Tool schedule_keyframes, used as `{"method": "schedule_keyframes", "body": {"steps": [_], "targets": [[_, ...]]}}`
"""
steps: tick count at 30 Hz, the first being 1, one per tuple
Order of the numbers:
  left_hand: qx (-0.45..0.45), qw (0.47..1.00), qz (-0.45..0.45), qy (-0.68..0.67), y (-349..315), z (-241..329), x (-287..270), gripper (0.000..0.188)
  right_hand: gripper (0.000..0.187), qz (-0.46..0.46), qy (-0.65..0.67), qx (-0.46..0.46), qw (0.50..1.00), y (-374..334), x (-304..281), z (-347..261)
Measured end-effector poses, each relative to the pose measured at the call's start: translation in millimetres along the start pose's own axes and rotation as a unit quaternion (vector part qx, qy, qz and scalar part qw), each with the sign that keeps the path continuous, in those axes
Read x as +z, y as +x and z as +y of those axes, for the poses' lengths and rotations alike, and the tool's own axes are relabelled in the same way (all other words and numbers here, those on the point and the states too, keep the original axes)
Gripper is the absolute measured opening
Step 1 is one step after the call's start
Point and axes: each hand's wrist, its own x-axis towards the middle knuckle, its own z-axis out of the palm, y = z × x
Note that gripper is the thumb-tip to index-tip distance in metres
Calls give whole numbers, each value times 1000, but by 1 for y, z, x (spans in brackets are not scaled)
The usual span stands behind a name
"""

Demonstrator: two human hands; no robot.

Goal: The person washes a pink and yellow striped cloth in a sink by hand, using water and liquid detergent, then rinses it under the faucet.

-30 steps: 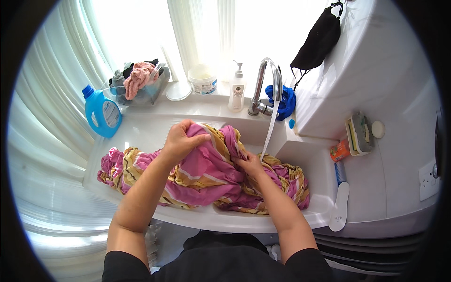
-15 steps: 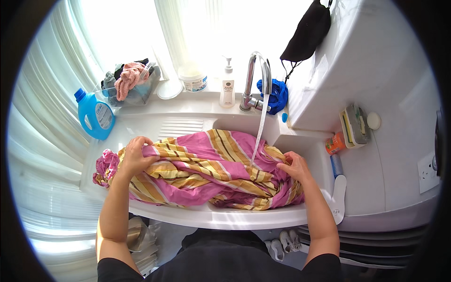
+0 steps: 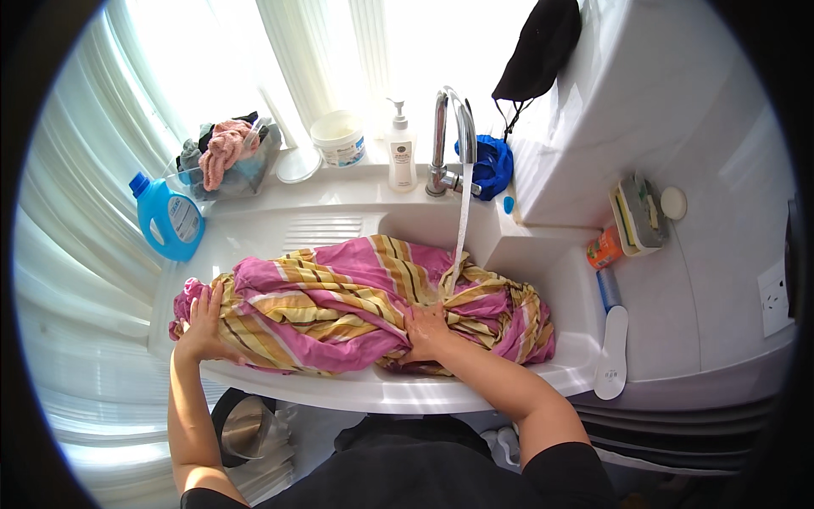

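A large pink cloth with yellow, white and brown stripes (image 3: 339, 297), like bed linen, lies bunched lengthwise across the white sink (image 3: 543, 229). My left hand (image 3: 205, 327) is open on the cloth's left end, fingers spread and thumb out to the right, next to a bunched pink patterned part. Reaching across to the middle, my right hand (image 3: 426, 333) presses down into the folds, its fingers apart and the tips partly sunk in fabric. Water runs from the chrome faucet (image 3: 440, 140) onto the cloth just beyond my right hand.
On the back ledge stand a clear bin of clothes (image 3: 246, 174), a white tub (image 3: 339, 140) and a pump bottle (image 3: 401, 157). A blue detergent jug (image 3: 176, 222) is at left. A brush (image 3: 611, 348) and sponge holder (image 3: 640, 216) sit right; a black mask (image 3: 538, 55) hangs above.
My right hand has moved left from the cloth's right end to its middle. My left hand has let go of the upper edge and shifted left and down. The right part is bunched differently.
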Motion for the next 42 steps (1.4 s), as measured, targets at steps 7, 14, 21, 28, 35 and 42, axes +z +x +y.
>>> {"method": "schedule_keyframes", "body": {"steps": [7,14,21,28,35,42], "targets": [[109,932,330,-103,14,-12,68,61,53,149,254,-29,955,-13,0,25],[178,823,359,-403,23,89,31,40,38,315,492,60,809,-109,-90,100],[364,822,251,-358,31,244,42,63,55,320,573,192,730,-156,-92,149],[241,961,132,-42,39,203,25,122,114,318,14,174,932,-152,-88,110],[256,952,166,-26,56,203,98,99,115,60,-118,60,989,-72,-75,47],[402,866,286,-76,44,252,144,17,40,36,-132,-1,991,-21,-32,60]]}}
